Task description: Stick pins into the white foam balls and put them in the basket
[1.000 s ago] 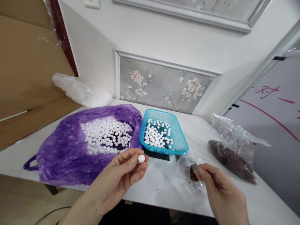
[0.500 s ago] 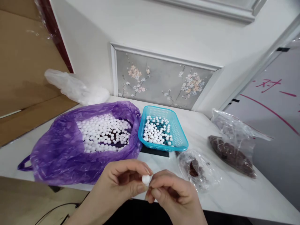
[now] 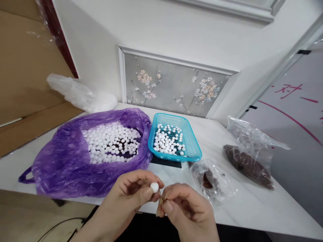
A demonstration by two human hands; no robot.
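Between the thumb and fingers of my left hand (image 3: 133,195) is a small white ball (image 3: 154,187). My right hand (image 3: 186,208) is close beside it, thumb and forefinger pinching a tiny brown piece (image 3: 164,200); its exact kind is too small to make out. Beyond my left hand lies a purple plastic bag (image 3: 60,158), its mouth spread around many white balls (image 3: 101,141). To the right of the bag, a turquoise plastic basket (image 3: 193,144) contains more white balls (image 3: 164,141), some over its dark-looking floor.
Right of my hands lies a clear plastic bag (image 3: 224,188) with brown bits inside. Farther right, a clear zip bag (image 3: 247,164) contains brown material. A whitish plastic bag (image 3: 85,95) lies at the back left, near cardboard (image 3: 30,67). A wall with a framed floral panel (image 3: 171,84) stands behind.
My left hand has tilted the white ball slightly up and left. A small gap has opened between it and my right fingertips, where the brown piece now shows.
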